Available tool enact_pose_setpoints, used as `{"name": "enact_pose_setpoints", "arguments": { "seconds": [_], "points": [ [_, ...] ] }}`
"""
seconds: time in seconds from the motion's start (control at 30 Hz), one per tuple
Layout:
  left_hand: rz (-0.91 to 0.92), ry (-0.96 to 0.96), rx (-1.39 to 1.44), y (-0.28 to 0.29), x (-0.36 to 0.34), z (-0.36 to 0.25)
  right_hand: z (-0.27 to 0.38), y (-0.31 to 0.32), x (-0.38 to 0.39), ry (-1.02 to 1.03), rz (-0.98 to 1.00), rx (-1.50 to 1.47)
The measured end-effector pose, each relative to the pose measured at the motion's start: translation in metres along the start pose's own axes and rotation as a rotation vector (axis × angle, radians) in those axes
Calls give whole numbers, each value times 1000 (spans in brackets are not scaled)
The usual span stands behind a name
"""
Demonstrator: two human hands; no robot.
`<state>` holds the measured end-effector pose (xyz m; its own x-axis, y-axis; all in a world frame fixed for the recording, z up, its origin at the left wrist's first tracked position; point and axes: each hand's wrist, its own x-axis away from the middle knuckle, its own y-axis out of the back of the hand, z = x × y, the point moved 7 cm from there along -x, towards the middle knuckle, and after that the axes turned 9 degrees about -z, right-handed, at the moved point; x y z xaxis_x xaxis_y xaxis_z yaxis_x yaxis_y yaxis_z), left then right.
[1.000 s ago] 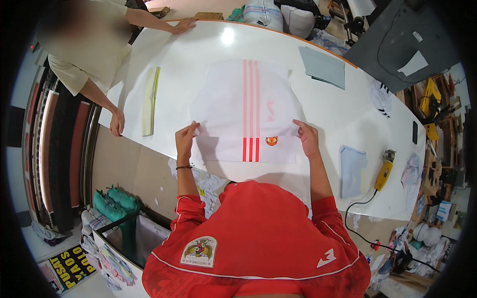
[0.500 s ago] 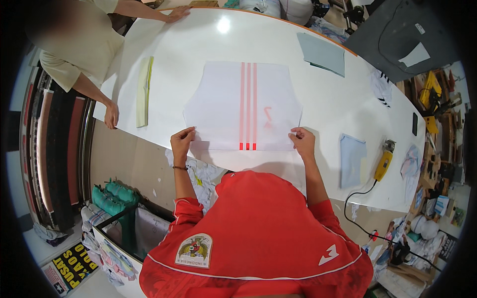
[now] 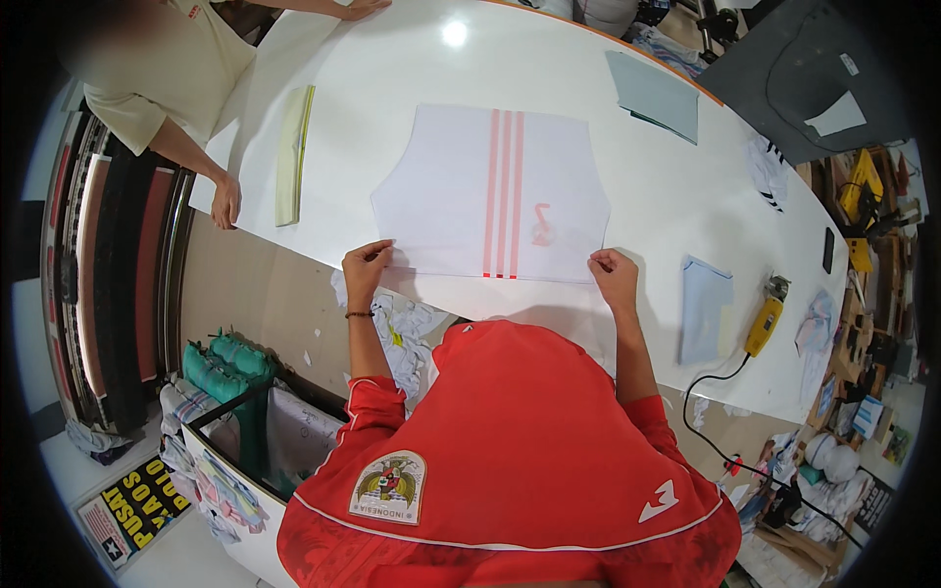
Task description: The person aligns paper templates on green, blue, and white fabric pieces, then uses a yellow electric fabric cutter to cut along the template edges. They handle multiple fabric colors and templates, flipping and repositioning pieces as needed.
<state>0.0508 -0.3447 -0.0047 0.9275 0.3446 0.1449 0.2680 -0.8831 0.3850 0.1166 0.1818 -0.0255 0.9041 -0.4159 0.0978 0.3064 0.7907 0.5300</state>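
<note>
A white cut fabric panel [image 3: 441, 186] lies flat on the white table [image 3: 343, 157], with three pale red stripes running across it and a faint reddish mark right of them. Along its near edge the stripe ends show as small bright red bits. My left hand [image 3: 368, 269] pinches the panel's near left corner between thumb and fingers. At the near right corner, my right hand [image 3: 615, 278] holds the edge in the same kind of pinch. Both hands are closed and rest low over the table's near side.
A yellow corded cutter [image 3: 764, 321] lies right, beside a folded light blue fabric [image 3: 706, 314]. Grey-green sheets [image 3: 655, 98] lie far right, a folded pale yellow strip [image 3: 293, 157] left. A co-worker's hand [image 3: 225, 202] rests on the left edge. A dark phone [image 3: 828, 251] lies far right.
The bright red stripe ends along the panel's near edge show less than before. Both hands keep their pinch on the corners. The whole view has shifted slightly.
</note>
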Motion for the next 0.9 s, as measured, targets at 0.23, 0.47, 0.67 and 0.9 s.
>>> {"name": "enact_pose_setpoints", "arguments": {
  "seconds": [0.23, 0.47, 0.67, 0.9],
  "points": [
    [23, 36, -113, 3, 6, 2, -5, 1, 4, 36, -45, 12],
    [29, 40, -193, 6, 5, 2, -3, 1, 6, 6, -22, 55],
    [4, 47, -228, 9, 4, 5, 4, 2, 8, -7, -16, 43],
    [-188, -159, -424, 12, 4, 2, 32, 6, 16, 44, -90, 155]
  ]
}}
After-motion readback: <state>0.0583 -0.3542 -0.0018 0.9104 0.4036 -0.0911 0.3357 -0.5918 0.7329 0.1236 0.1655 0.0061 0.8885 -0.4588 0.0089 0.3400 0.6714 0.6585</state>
